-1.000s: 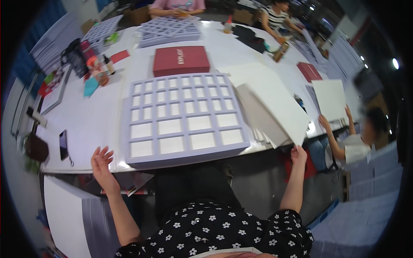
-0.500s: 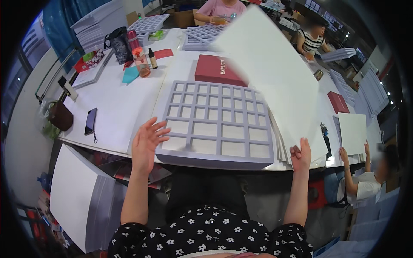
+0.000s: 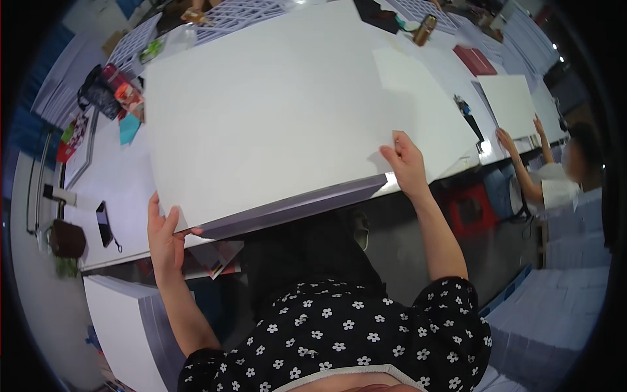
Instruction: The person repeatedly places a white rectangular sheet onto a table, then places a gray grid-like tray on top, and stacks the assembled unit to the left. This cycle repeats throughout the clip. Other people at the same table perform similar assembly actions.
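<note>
A large white board (image 3: 268,111) spans the middle of the table, lying over or just above the grey-lilac compartment tray. Only the tray's front wall (image 3: 307,204) shows beneath it; the cells are covered. At the board's near left corner, my left hand (image 3: 166,238) is closed on the edge with the thumb uppermost. My right hand (image 3: 406,163) pinches the near right corner. More white boards (image 3: 434,111) lie on the table just right of it.
A phone (image 3: 104,224) and brown container (image 3: 67,238) are at left, bottles (image 3: 124,88) behind them. A co-worker at right holds a white board (image 3: 508,101) near a red box (image 3: 475,60). White boards are stacked (image 3: 124,320) low left; a red stool (image 3: 467,209) stands right.
The white board has swung left and down from the right, covering the tray and the red box behind it. My left hand has taken hold of its left corner. The view has shifted.
</note>
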Motion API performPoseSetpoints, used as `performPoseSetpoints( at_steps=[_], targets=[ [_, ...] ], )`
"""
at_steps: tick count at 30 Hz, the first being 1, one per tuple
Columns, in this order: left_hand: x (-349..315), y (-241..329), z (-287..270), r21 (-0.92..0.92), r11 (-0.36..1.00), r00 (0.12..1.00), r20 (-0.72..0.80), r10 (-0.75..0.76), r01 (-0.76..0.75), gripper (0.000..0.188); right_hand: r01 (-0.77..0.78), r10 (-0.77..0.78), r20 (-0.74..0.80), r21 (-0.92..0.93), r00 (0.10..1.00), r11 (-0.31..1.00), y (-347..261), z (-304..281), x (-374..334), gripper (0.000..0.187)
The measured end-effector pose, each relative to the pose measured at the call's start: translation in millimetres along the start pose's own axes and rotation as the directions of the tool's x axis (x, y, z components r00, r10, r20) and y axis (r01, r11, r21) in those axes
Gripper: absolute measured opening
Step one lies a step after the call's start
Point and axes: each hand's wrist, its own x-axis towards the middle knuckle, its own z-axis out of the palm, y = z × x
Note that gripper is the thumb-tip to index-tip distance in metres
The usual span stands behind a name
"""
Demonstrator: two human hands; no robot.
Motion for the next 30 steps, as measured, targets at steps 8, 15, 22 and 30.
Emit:
performPoseSetpoints(
  at_steps=[8, 15, 22, 30],
  targets=[
    [1, -12, 5, 0.024, 0.996, 0.995, -0.049, 0.083, -0.082, 0.051, 0.161, -0.146, 0.068, -0.417, 0.987, 0.895, 17, -17, -7, 0.043],
    [-5, -21, 1, 0.055, 0.998, 0.996, -0.086, 0.03, -0.025, 0.049, 0.138, -0.067, 0.208, -0.345, 0.976, 0.929, 28, -27, -11, 0.051],
    [-8, -26, -4, 0.032, 0.999, 0.997, -0.07, 0.031, -0.029, 0.049, 0.082, -0.018, 0.212, -0.3, 0.977, 0.95, 27, -23, -12, 0.051],
    [-8, -27, 3, 0.041, 0.999, 0.996, -0.087, 0.021, -0.018, 0.047, 0.091, -0.021, 0.207, -0.338, 0.978, 0.937, 24, -22, -12, 0.052]
  ],
)
